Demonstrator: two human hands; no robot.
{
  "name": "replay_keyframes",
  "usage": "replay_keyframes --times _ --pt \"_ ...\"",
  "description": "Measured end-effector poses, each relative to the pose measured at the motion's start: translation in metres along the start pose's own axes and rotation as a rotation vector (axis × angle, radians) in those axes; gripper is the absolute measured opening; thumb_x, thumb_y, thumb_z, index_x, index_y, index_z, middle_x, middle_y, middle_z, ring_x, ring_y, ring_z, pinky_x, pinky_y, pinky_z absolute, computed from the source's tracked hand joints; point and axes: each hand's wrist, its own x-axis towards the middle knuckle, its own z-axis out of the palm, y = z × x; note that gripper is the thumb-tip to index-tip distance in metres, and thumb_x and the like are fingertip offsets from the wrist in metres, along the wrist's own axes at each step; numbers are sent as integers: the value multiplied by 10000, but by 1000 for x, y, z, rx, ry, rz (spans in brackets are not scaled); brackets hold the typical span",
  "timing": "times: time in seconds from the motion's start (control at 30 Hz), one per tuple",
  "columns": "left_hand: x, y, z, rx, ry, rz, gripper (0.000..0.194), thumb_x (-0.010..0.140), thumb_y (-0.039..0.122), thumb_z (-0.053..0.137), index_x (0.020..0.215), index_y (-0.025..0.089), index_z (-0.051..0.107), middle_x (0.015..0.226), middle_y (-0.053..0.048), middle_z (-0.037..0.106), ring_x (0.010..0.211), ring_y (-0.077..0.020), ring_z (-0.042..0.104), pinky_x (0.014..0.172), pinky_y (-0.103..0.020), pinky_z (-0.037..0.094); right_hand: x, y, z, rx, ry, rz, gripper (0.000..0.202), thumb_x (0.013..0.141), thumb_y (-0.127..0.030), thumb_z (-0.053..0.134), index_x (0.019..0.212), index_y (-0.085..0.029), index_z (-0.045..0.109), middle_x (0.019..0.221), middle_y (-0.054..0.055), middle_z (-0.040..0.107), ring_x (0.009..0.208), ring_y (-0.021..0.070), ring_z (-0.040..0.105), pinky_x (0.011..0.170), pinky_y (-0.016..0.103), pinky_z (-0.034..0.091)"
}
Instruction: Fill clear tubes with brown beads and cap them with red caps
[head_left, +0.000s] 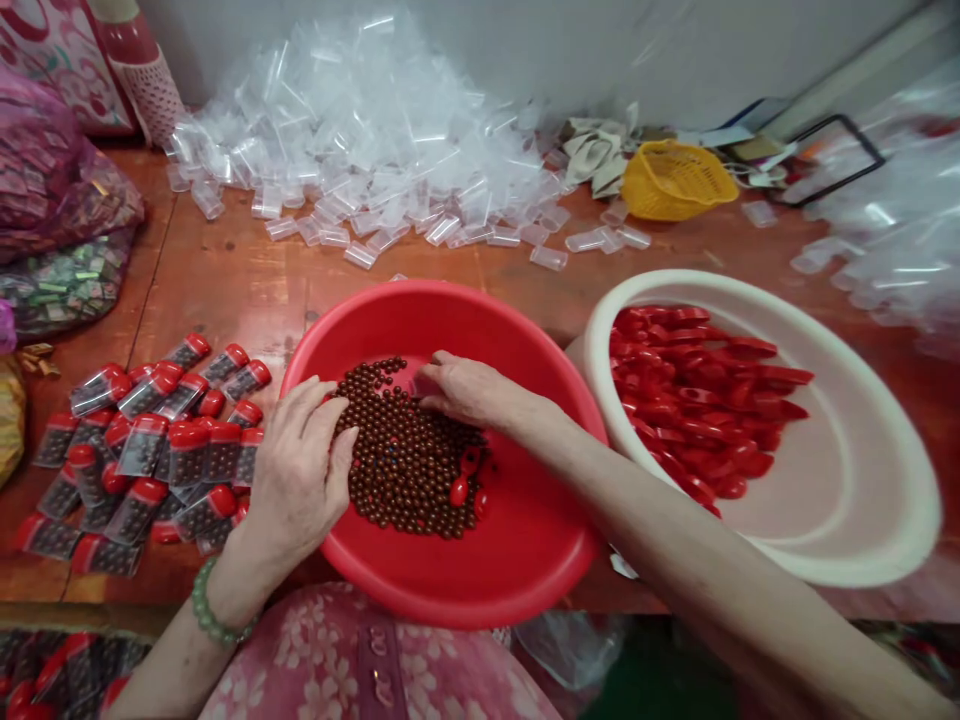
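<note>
A red basin (525, 540) stands in front of me with many small round brown beads (409, 460) heaped inside. Several red caps (459, 490) lie among the beads near their right edge. My right hand (461, 388) reaches into the basin at the far side of the heap. Its fingers are pinched round what looks like a small clear plastic container, mostly hidden. Over the basin's left rim rests my left hand (304, 460), fingers curved and thumb apart, beside the beads; I see nothing held in it. Filled clear containers with red caps (187, 450) are piled left of it.
A white basin (892, 500) of red caps (697, 400) stands at the right. Clear empty containers (375, 140) are heaped along the wall, with a yellow basket (675, 185) beside them. More clear containers (892, 240) lie far right. Filled bags (64, 200) occupy the left.
</note>
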Motion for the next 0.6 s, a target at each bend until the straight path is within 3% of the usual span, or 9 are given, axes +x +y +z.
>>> replay_keyframes --times 0.2,0.33,0.47,0.6 --pt "-3 -5 9 -4 5 -14 186 876 139 529 1047 136 601 1148 -118 667 1168 -266 576 1000 -480 492 14 7 -2 16 -84 -49 270 810 -362 669 986 -158 664 962 71 677 848 180 634 710 251 454" --pt "-4 -6 9 -44 39 -10 181 871 115 525 1030 139 610 1114 -109 685 1150 -255 587 994 -468 498 18 6 -10 -101 -7 10 294 803 -281 658 1037 -103 652 1045 167 652 872 249 652 668 300 458" --pt "-4 -5 9 -57 47 -28 186 865 96 523 1019 131 621 1085 -114 700 1131 -253 597 981 -458 508 28 -24 -15 -188 79 -101 154 828 -103 569 929 -91 685 968 195 667 864 269 660 661 321 465" --pt "-4 -5 9 -63 55 -39 222 874 94 488 1043 140 625 1096 -118 699 1109 -250 609 967 -458 519 30 -74 -11 -196 138 -291 262 824 13 459 812 -111 690 877 168 695 797 234 653 642 320 463"
